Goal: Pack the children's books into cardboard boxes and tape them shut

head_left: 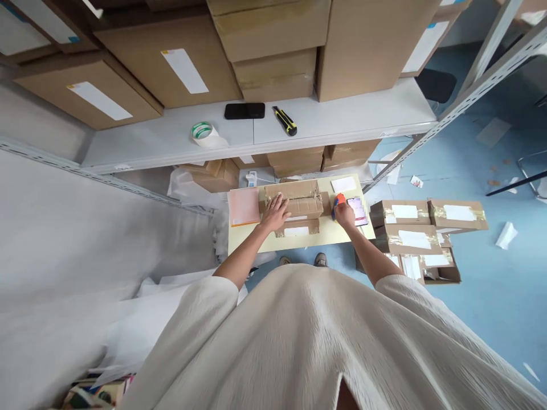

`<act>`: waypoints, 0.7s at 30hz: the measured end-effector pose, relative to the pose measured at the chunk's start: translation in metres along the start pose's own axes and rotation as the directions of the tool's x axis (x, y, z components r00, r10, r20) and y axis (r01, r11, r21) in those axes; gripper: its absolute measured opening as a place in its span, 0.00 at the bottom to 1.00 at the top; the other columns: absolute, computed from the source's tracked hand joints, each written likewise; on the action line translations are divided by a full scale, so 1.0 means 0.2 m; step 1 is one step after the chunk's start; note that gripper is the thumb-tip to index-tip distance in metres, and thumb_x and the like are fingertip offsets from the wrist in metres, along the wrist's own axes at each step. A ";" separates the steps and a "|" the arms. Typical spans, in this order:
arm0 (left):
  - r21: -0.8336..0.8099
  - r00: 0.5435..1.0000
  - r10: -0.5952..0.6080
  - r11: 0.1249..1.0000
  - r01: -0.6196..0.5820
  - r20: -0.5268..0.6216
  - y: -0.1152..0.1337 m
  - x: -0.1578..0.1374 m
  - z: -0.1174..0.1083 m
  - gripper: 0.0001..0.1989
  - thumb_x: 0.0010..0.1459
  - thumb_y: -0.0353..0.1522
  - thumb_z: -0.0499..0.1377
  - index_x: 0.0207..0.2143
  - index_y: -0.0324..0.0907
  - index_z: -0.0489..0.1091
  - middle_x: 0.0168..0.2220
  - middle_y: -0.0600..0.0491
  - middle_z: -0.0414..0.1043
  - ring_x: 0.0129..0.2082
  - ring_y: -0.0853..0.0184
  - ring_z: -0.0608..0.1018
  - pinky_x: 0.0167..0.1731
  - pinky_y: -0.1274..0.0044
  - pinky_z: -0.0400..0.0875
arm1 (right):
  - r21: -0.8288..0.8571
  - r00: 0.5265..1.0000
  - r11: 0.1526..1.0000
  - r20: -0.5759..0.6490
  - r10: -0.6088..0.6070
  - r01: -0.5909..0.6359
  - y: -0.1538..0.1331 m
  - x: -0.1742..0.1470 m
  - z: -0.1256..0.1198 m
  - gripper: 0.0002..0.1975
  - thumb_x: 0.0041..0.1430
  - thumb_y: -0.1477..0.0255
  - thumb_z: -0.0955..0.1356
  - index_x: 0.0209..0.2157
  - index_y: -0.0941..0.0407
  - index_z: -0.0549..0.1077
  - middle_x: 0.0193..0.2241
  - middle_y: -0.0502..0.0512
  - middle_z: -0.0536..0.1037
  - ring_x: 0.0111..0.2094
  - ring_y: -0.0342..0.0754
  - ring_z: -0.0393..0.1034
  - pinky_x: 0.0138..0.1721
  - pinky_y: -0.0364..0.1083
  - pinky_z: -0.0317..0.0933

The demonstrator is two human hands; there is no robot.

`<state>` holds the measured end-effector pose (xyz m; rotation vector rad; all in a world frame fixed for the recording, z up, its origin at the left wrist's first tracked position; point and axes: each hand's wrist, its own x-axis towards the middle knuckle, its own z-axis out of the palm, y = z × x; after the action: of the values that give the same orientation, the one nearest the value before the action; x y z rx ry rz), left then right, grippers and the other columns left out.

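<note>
My left hand (pixel 274 213) lies with fingers spread over the left part of a taped cardboard box (pixel 304 199) on a pale yellow table. In front of that box, on the near side, is more cardboard (pixel 314 226) with a white label (pixel 296 231). My right hand (pixel 344 214) is wrapped round an orange and blue tape dispenser (pixel 339 199), just right of the box; its lower part is hidden by the fingers. Beside that hand lies a phone or small tablet (pixel 358 211) with a lit screen. A pink sheet in an orange-edged stack (pixel 244 206) lies to the left.
A grey shelf (pixel 171 136) crosses above the table, carrying large cartons (pixel 171 62), a tape roll (pixel 201 132), a black phone (pixel 244 111) and a utility knife (pixel 285 121). Several labelled boxes (pixel 405 228) are piled at the right. White wrapping sheets (pixel 141 324) lie at lower left.
</note>
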<state>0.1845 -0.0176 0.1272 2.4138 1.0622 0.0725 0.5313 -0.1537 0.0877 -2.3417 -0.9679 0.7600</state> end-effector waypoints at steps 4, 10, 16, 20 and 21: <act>0.009 0.999 -0.026 1.000 0.026 0.030 0.01 0.00 -0.01 0.36 0.79 0.46 0.54 0.82 0.43 0.60 0.86 0.37 0.46 0.86 0.45 0.49 0.82 0.48 0.43 | -0.076 0.998 0.997 0.055 0.020 -0.016 0.16 -0.02 0.03 0.15 0.65 0.56 0.71 0.43 0.52 0.82 0.47 0.70 0.83 0.61 0.73 0.74 0.68 0.75 0.63; 0.007 0.999 -0.041 0.999 0.041 0.030 0.04 0.00 -0.02 0.37 0.78 0.47 0.55 0.82 0.46 0.59 0.86 0.39 0.48 0.86 0.45 0.49 0.82 0.47 0.44 | -0.125 0.993 0.991 0.105 -0.043 0.056 0.22 0.00 0.12 0.14 0.65 0.60 0.73 0.44 0.54 0.83 0.44 0.74 0.83 0.64 0.77 0.72 0.68 0.75 0.62; 0.039 0.996 -0.070 0.997 0.068 0.047 0.06 -0.01 -0.03 0.36 0.78 0.44 0.56 0.82 0.43 0.60 0.86 0.38 0.45 0.86 0.46 0.49 0.82 0.48 0.44 | -0.170 0.988 0.984 0.151 -0.022 0.048 0.21 0.03 0.11 0.15 0.64 0.61 0.73 0.46 0.56 0.83 0.43 0.76 0.83 0.58 0.75 0.77 0.61 0.69 0.69; 0.020 0.998 -0.056 0.998 0.055 0.032 0.05 -0.01 -0.02 0.35 0.78 0.44 0.56 0.81 0.42 0.61 0.86 0.37 0.46 0.86 0.45 0.50 0.82 0.47 0.44 | -0.150 0.995 0.988 0.099 -0.005 0.020 0.20 0.03 0.03 0.16 0.64 0.60 0.70 0.44 0.56 0.83 0.46 0.76 0.84 0.60 0.75 0.75 0.63 0.71 0.67; 0.009 0.999 -0.050 0.999 0.049 0.023 0.05 -0.01 -0.02 0.35 0.78 0.44 0.56 0.81 0.43 0.61 0.86 0.37 0.47 0.86 0.45 0.50 0.82 0.47 0.44 | -0.137 0.997 0.991 0.079 0.011 0.000 0.20 0.02 0.00 0.17 0.63 0.60 0.69 0.45 0.55 0.83 0.46 0.75 0.85 0.60 0.75 0.75 0.64 0.72 0.65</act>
<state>0.1892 -0.0228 0.1355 2.3890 1.1136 0.0234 0.5530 -0.1756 0.0606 -2.4483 -1.0788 0.8183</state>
